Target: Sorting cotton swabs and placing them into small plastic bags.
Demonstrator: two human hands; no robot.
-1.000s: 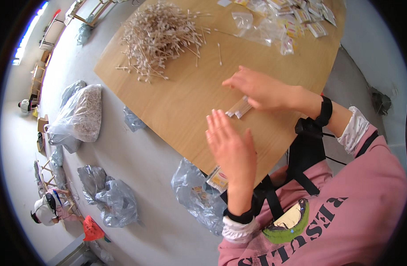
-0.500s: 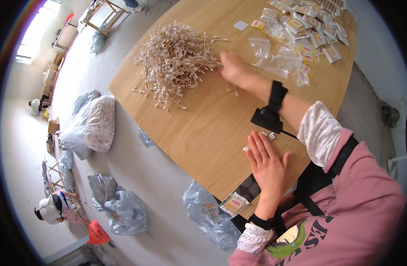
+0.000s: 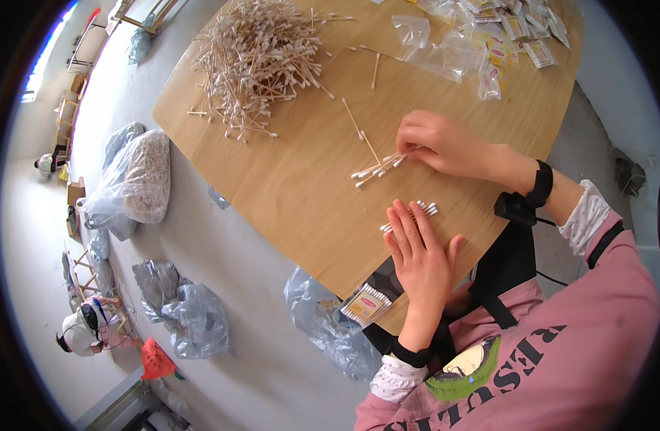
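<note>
My left hand lies flat, fingers stretched out, over a small row of cotton swabs near the table's front edge. Just beyond it, my right hand is closed in a pinch on several cotton swabs, whose white tips fan out to the left over the wood. Its fingertips are partly hidden. Farther off sits a large loose heap of cotton swabs. A few stray swabs lie between the heap and my right hand.
Clear plastic bags and small filled swab packets cover the far right of the table. One packet of swabs rests by the front edge, left of my left wrist. Bulging plastic bags stand on the floor; another person is at far left.
My right hand has come back from the heap toward my left hand, bringing several cotton swabs and leaving strays on the table. My left hand stays flat on its row. The view has shifted.
</note>
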